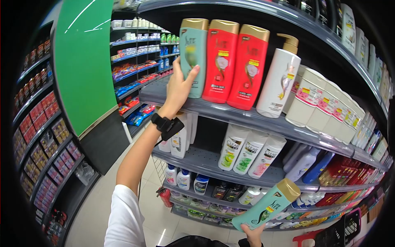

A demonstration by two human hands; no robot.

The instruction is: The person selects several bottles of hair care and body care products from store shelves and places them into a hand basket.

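Note:
My left hand [181,84] is wrapped round a teal shampoo bottle [198,45] with a gold cap, upright at the left end of the upper shelf. Two red bottles [222,41] with gold caps stand right beside it, then a white pump bottle [279,78]. Low in front of me, my right hand [252,234] grips the base of another teal shampoo bottle [267,206], tilted with its gold cap toward the upper right. Part of the right hand's fingers is hidden behind that bottle.
Below the upper shelf [230,111], white Clear bottles [251,152] stand on a second shelf. White bottles [325,103] fill the upper right. A red and black basket [337,230] is at lower right. A green panel [82,61] and stocked shelves [41,140] rise on the left.

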